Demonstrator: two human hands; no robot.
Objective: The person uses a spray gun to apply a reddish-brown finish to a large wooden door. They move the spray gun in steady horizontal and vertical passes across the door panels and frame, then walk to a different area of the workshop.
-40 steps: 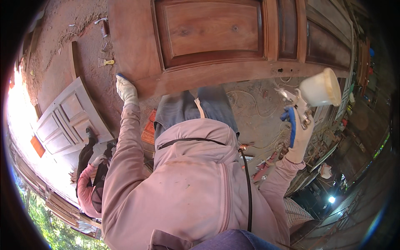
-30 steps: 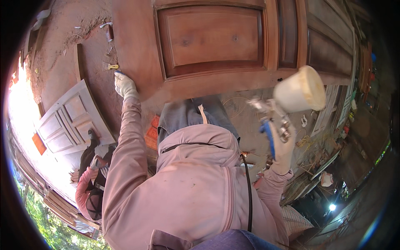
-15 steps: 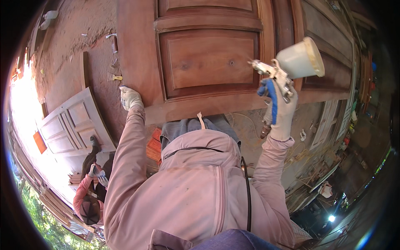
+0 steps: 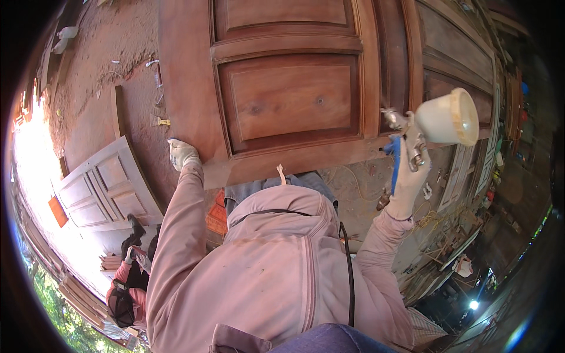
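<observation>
A brown panelled wooden door (image 4: 288,106) lies flat in front of me. My left hand (image 4: 181,154), in a white glove, rests on the door's left corner edge. My right hand (image 4: 407,176), also gloved, grips the blue handle of a spray gun (image 4: 406,138) with a cream cup (image 4: 447,117) on top. The gun's metal nozzle points at the door's right stile, close above the wood. A black hose (image 4: 349,265) runs down my pink jacket.
A pale unpainted panelled door (image 4: 109,188) lies on the ground at left. Another person in pink (image 4: 126,282) crouches at lower left. More doors (image 4: 471,70) lean at right, above cluttered ground with scraps (image 4: 447,235). Red dirt ground (image 4: 100,76) lies behind.
My right hand swung the spray gun up from low at my right side to over the door's right edge. My left hand stayed on the door's corner.
</observation>
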